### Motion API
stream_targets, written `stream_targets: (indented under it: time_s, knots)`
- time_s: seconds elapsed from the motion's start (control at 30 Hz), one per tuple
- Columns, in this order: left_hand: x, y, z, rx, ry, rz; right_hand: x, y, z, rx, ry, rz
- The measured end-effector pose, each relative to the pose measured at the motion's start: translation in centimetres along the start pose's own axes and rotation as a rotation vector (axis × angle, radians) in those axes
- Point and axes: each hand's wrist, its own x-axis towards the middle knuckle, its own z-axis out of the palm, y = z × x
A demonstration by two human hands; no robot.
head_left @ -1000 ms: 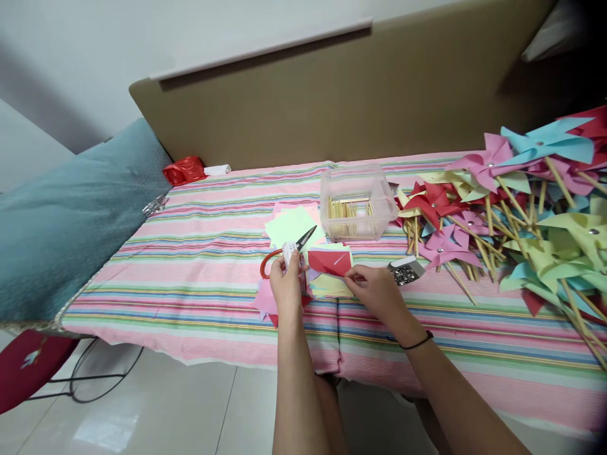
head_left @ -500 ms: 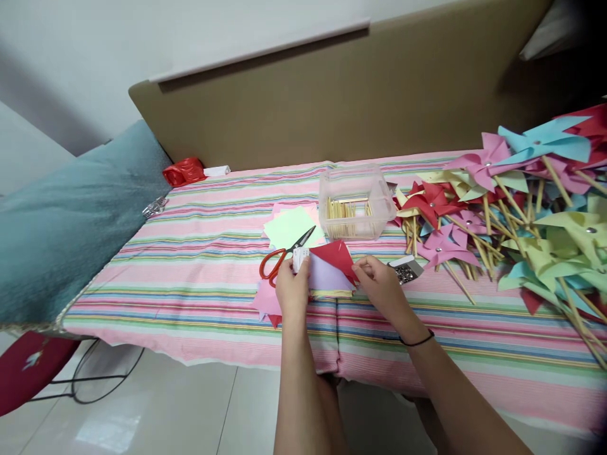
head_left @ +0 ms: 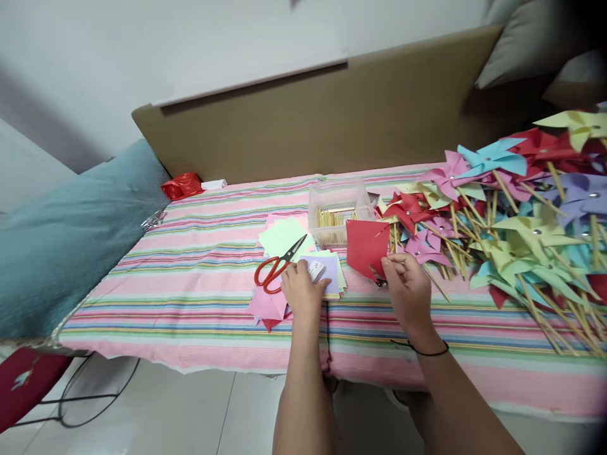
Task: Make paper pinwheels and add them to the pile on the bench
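Note:
Held at one corner, a red paper sheet (head_left: pixel 365 246) hangs from the pinched fingers of my right hand (head_left: pixel 408 287). My left hand (head_left: pixel 303 291) rests with thumb and fingers apart at the left edge of a stack of coloured paper squares, a purple one (head_left: pixel 333 268) on top. A small white block with faint print (head_left: pixel 316 270) lies on that stack, between thumb and fingers. Close beside the left fingers are red-handled scissors (head_left: pixel 279 265), partly over light green paper (head_left: pixel 284 235). Pink paper (head_left: pixel 268 304) lies left of my wrist.
A clear plastic box (head_left: pixel 339 199) of short wooden sticks stands behind the papers. Many finished paper pinwheels on sticks (head_left: pixel 509 234) pile up at the right. A red plastic bag (head_left: pixel 183 186) and a white object (head_left: pixel 214 184) lie at the back left, against the headboard (head_left: pixel 284 133).
My right hand has lifted the red sheet off the stack and moved it right. My left hand has let go of the white block, its fingers now spread. The view has shifted slightly.

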Motion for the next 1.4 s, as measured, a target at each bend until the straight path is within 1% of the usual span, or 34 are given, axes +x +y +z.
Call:
stream_targets:
  time_s: [0.07,0.1,0.13,0.2,0.3,0.43,0.57,0.67,0.8,0.9,1.1,1.23,1.33,1.4]
  knots:
    - [-1.0,-0.3,-0.4,-0.021,0.081,0.117,-0.2,-0.2,-1.2,0.024,0.085,-0.009]
    - [-1.6,-0.4,-0.5,-0.023,0.087,0.199,-0.4,-0.2,-1.8,0.037,0.133,-0.011]
    - [-2.2,-0.5,-0.6,-0.016,0.066,0.281,-0.6,-0.2,-2.6,0.052,0.178,-0.006]
    - [-3.3,-0.5,-0.3,0.019,-0.026,0.418,-1.5,0.1,-4.1,0.082,0.248,0.033]
    - [-3.9,-0.2,0.8,0.066,-0.097,0.498,-3.6,0.9,-6.4,0.103,0.275,0.118]
    - [-3.3,0.0,2.1,0.106,-0.098,0.527,-6.3,1.7,-9.0,0.109,0.263,0.157]
    - [-2.9,-0.3,2.2,0.115,-0.084,0.501,-7.9,1.7,-10.7,0.119,0.29,0.179]
    - [-3.1,-0.5,2.1,0.107,-0.044,0.408,-8.3,1.6,-11.4,0.133,0.307,0.196]
    - [-3.0,-0.9,1.9,0.075,0.003,0.262,-8.1,1.8,-11.9,0.137,0.296,0.209]
    - [-2.6,-1.1,1.7,0.03,0.017,0.199,-7.8,1.9,-12.1,0.134,0.284,0.212]
    - [-2.2,-1.4,1.8,-0.097,0.008,0.159,-7.7,2.0,-12.3,0.111,0.268,0.207]
    - [-2.5,-1.3,1.7,-0.224,-0.01,0.138,-7.7,2.4,-12.4,0.104,0.245,0.188]
    - [-3.4,-0.8,0.9,-0.35,-0.031,0.128,-7.6,2.6,-12.2,0.118,0.238,0.16]
    - [-4.8,-0.2,0.2,-0.467,-0.056,0.134,-7.6,2.5,-11.9,0.136,0.233,0.132]
